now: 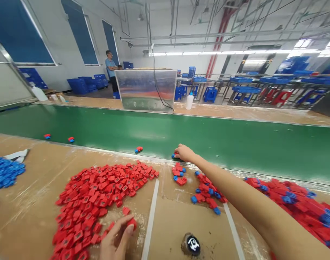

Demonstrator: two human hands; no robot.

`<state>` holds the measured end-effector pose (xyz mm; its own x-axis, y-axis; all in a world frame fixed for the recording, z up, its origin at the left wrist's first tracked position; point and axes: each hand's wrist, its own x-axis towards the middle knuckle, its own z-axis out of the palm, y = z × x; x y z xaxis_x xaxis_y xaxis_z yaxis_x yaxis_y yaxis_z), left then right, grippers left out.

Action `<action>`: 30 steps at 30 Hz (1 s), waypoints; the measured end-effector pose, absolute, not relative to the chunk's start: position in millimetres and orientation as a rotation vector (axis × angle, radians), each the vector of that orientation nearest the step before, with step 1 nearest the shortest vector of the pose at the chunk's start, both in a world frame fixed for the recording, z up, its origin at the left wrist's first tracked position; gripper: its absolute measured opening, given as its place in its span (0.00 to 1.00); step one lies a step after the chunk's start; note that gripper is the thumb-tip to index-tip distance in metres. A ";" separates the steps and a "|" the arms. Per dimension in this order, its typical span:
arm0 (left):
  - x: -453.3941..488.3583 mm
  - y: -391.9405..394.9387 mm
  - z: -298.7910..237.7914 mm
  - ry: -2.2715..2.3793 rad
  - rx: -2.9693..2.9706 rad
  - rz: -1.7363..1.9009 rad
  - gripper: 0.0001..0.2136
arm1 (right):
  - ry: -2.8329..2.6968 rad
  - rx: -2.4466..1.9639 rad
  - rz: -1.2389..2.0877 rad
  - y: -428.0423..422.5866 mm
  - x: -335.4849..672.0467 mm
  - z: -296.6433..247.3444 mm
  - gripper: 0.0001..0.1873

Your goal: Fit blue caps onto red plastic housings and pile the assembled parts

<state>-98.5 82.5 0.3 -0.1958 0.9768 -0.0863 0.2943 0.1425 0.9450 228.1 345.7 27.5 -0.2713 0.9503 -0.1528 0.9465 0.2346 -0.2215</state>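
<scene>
My left hand (118,236) pinches a red plastic block (132,224) between thumb and fingers, beside a wide heap of red blocks (97,195). Stretched across the table, my right arm ends at the near edge of the green conveyor belt (240,144). There my right hand (184,153) has its fingers closed on a red-and-blue piece (174,155), partly hidden by the fingers. Just below it on the table lie a few red-and-blue pieces (179,174). Another small group of joined pieces (205,191) sits under my forearm.
Blue parts (6,173) are piled at far left, and more red-and-blue pieces (295,202) at right. A dark round fixture (191,245) stands between the tape strips. Several joined pieces (138,149) rest on the belt. Beyond are a metal box (145,90), white bottle (189,101) and a person (111,68).
</scene>
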 end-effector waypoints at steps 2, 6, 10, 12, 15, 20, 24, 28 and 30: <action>-85.3 76.2 7.4 1.455 1.050 1.100 0.19 | -2.452 -1.938 0.390 339.4 226.6 29.7 0.15; -70.6 65.6 14.9 1.206 0.790 1.163 0.18 | -2.382 -1.970 0.322 310.4 232.5 45.8 0.15; -65.6 56.1 16.4 1.147 0.782 1.152 0.17 | -2.367 -1.805 0.369 252.6 250.2 64.9 0.15; -63.3 52.7 14.8 1.144 0.826 1.119 0.16 | -2.374 -1.689 0.444 212.8 264.5 67.6 0.16; -57.5 50.3 10.3 1.149 0.854 1.097 0.17 | -2.297 -1.507 0.534 146.8 286.5 59.2 0.17; -37.9 49.5 4.4 1.185 0.975 1.143 0.17 | -2.093 -1.499 0.685 55.7 298.0 27.5 0.14; -18.4 43.0 7.3 1.186 1.150 1.102 0.13 | -1.948 -1.636 0.677 23.6 293.3 7.1 0.09; -6.9 32.5 9.3 1.085 1.108 1.011 0.20 | -1.804 -1.626 0.759 13.3 291.6 11.0 0.14; -3.1 27.8 6.0 1.055 1.103 1.006 0.19 | -1.820 -1.560 0.813 11.8 286.9 22.0 0.14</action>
